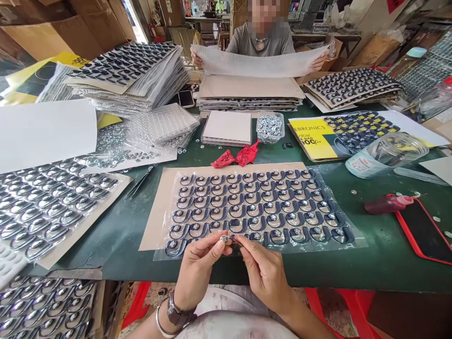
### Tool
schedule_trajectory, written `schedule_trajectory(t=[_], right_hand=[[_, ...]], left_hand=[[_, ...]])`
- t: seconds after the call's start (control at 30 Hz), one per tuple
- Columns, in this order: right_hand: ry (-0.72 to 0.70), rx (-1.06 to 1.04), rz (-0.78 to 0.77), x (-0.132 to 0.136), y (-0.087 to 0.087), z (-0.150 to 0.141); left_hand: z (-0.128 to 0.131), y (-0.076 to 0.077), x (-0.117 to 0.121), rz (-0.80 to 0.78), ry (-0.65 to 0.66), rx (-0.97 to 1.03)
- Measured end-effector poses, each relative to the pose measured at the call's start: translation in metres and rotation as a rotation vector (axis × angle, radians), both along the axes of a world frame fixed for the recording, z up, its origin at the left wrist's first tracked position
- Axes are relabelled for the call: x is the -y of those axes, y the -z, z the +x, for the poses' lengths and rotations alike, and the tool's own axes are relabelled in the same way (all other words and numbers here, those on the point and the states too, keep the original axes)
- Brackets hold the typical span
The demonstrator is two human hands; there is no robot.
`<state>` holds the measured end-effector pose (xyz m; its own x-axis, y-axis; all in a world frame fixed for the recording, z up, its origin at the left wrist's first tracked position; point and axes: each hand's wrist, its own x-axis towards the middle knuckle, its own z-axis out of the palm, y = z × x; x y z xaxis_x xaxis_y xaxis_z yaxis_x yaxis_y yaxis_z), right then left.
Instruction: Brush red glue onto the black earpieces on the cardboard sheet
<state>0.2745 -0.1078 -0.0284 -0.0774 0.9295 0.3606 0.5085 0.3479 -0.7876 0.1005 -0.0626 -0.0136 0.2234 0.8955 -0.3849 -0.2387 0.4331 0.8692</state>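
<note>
My left hand [201, 263] pinches a small round silvery metal piece [224, 238] between thumb and fingertips, just above the front edge of a sheet of parts. My right hand [263, 268] is closed at the fingertips close beside it, on something thin and dark that is too small to name. Under and beyond both hands lie rows of dark curved parts with shiny round centres [251, 207], on clear plastic film over a brown cardboard sheet [155, 207]. A watch and a bangle are on my left wrist.
Tweezers [139, 182] and another filled sheet [52, 202] lie left. Red cloth pieces [236, 157], a tub of small metal parts [270, 126] and a white pad [228, 127] stand behind. Right are a plastic cup [384, 155], a red bottle [386, 204] and a phone [425, 230]. A person opposite holds a translucent sheet [257, 61].
</note>
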Motion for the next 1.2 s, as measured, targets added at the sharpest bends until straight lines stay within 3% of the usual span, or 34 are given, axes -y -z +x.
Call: schedule_trajectory(t=[0.43, 0.73, 1.2], right_hand=[[-0.103, 0.092, -0.202, 0.004, -0.012, 0.003], [-0.159, 0.006, -0.281, -0.001, -0.019, 0.003], [-0.170, 0.016, -0.351, -0.003, -0.023, 0.005]], left_hand=[[-0.011, 0.006, -0.001, 0.047, 0.034, -0.038], [-0.015, 0.016, -0.002, 0.247, 0.050, -0.101], [-0.015, 0.007, -0.005, 0.492, 0.106, -0.266]])
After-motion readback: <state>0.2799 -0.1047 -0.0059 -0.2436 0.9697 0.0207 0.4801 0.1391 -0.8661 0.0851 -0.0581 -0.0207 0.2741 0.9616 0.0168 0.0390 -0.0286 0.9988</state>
